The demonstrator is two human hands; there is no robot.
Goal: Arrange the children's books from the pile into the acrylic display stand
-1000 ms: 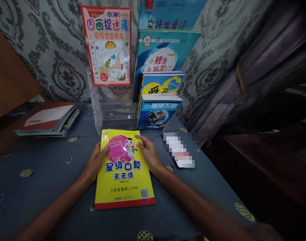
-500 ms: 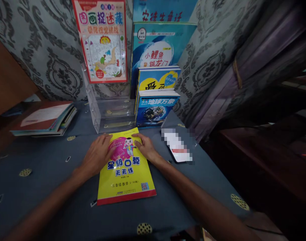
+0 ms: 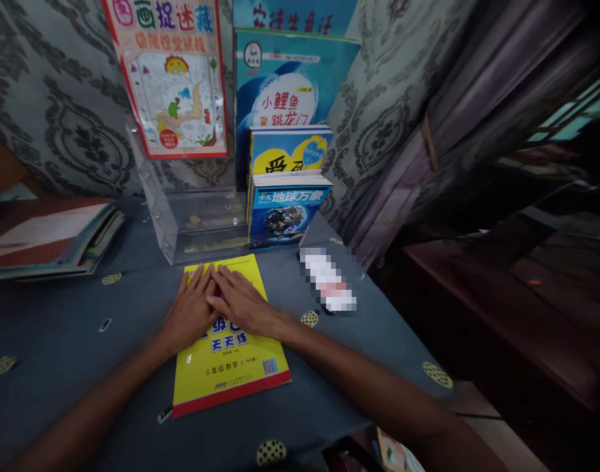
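A yellow book (image 3: 231, 373) with a red bottom edge lies face up on the dark blue tablecloth (image 3: 133, 393). Flat on its upper left part rests my left hand (image 3: 192, 308), fingers stretched out. My right hand (image 3: 243, 305) lies on the upper middle of the cover, also with fingers extended, its fingertips touching or very close to the left hand. Both hands cover the cover picture and part of the blue title. Neither hand grips the book.
Behind the book stands a clear plastic rack (image 3: 157, 219) holding a red-bordered book (image 3: 175, 98), a teal book (image 3: 285, 85) and a blue globe book (image 3: 285, 216). A pixelated phone (image 3: 329, 282) lies to the right. Stacked books (image 3: 49, 236) are at the left.
My right hand has moved left from the book's right edge onto its cover, beside my left hand. The view has shifted, so the scene sits further left.
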